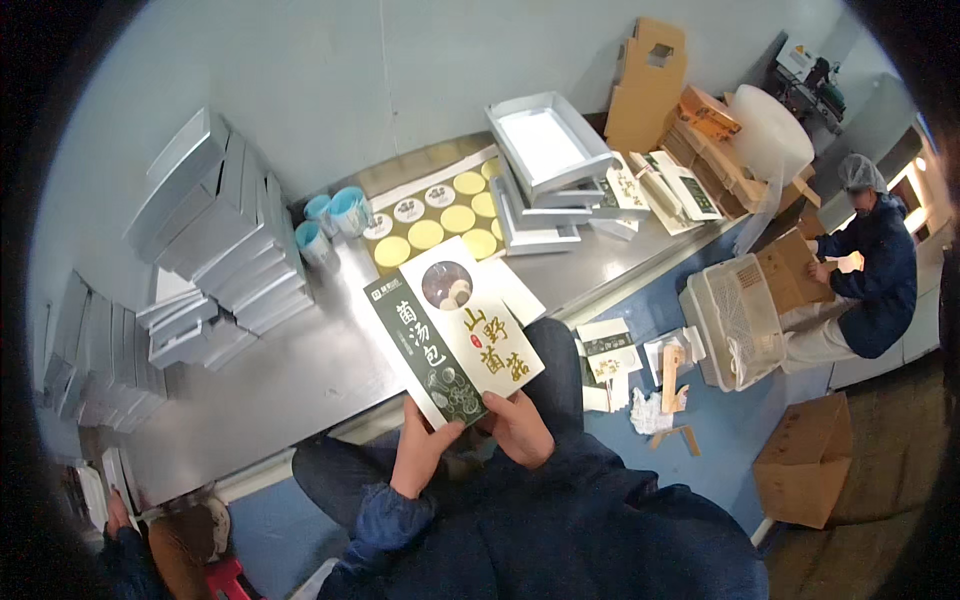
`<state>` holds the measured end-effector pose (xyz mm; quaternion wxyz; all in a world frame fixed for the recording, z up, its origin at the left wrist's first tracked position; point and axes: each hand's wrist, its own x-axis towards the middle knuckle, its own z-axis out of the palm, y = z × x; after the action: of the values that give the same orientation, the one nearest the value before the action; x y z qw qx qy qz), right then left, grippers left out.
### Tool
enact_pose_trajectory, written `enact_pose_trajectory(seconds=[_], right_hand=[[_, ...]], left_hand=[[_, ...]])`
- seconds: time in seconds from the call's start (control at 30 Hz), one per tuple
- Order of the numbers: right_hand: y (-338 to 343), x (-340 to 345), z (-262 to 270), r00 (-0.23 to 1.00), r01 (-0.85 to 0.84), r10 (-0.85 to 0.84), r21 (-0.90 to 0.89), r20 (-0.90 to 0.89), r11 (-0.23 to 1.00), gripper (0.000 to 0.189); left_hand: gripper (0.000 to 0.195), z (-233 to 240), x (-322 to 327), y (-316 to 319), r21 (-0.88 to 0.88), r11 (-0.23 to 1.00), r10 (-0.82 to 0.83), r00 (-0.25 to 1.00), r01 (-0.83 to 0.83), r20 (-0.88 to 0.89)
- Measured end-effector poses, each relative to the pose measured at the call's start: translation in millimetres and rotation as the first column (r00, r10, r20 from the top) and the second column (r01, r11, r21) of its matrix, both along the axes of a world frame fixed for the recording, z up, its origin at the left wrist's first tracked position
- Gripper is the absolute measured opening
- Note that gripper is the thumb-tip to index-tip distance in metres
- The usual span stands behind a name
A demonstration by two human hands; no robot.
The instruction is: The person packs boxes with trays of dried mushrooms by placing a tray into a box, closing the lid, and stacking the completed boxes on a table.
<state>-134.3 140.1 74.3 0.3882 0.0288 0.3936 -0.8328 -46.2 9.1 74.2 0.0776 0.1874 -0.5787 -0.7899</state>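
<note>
Both my hands hold a white and dark green printed carton [454, 330] by its near end. My left hand [427, 450] grips the lower left corner, thumb on the green band. At the lower right edge, my right hand [517, 429] has its thumb on the front face. A round window near the carton's far end shows brownish contents. Behind it lies a sheet of round stickers [427, 234], some yellow, some white with print. A white card [510, 289] sticks out beside the carton's right edge.
Tall stacks of grey-white boxes [232, 240] stand left on the steel table [300, 382], by several blue-lined cups [349, 210]. Open trays [551, 142] are piled behind. Rightward, a person [874, 262] handles cardboard near a plastic crate [739, 322]. Another person's hand [118, 512] shows lower left.
</note>
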Motion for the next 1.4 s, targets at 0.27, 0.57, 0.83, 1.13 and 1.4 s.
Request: enact_pose_trajectory(seconds=[0.27,0.57,0.83,1.13,1.4], right_hand=[[22,-59,28,0.992,0.046,-0.051,-0.047,-0.115,0.998,0.038],[147,-175,8,0.695,0.651,-0.652,-0.12,-0.301,0.749,0.022],[160,-440,-30,0.732,0.675,-0.623,0.176,-0.274,0.716,0.025],[127,-480,-29,0.388,0.872,0.759,0.476,-0.522,-0.118,0.052],[-22,-403,65,0.161,0.824,0.842,0.54,-0.514,0.172,0.035]], left_hand=[[0.075,30,-27,6,0.17,0.975,-0.125,0.986,0.142,-0.109],[0.042,-19,12,-20,0.243,0.97,-0.058,0.972,0.001,0.227],[0.038,-25,33,-12,0.239,0.961,0.045,0.931,-0.14,0.363],[0.036,-3,56,-12,0.166,0.961,0.13,0.893,-0.22,0.43],[0.036,-24,49,-3,0.241,0.968,-0.034,0.918,-0.068,0.395]])
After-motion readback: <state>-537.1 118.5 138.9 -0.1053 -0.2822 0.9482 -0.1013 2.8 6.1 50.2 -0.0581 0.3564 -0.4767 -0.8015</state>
